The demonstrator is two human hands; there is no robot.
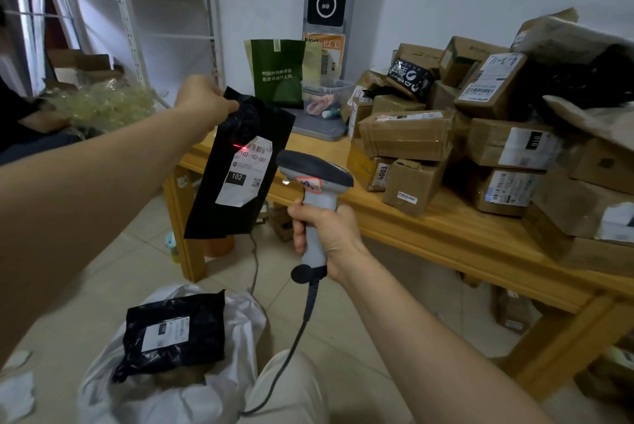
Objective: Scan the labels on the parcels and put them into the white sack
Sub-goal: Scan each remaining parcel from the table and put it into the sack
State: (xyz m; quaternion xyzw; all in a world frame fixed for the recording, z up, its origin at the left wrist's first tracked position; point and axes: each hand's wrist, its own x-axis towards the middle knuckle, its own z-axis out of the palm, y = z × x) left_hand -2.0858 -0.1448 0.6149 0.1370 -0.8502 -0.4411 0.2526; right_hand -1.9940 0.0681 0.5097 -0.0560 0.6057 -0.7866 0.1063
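Nearest us, at the lower left of the frame, the sack sits open on the floor. One black parcel lies flat across its mouth, label up. We cannot see what else is inside.

Above it, at centre, our right grip is wrapped round the handle of the scanner, whose head points left. Its cable trails down past the sack.

Just left of the scanner head hangs the held parcel, a flat black bag. Its long axis runs top to bottom, tilted a little, and its label faces us. Our left grip pinches its top corner. A red line falls on the label's upper left edge, near the barcode, so we judge the scan is under way.

The sack lies straight down-frame from this parcel, under our left arm. The drop should therefore fall to the left grip.

Further off, right of centre, the counter carries a heap of boxes not yet scanned.
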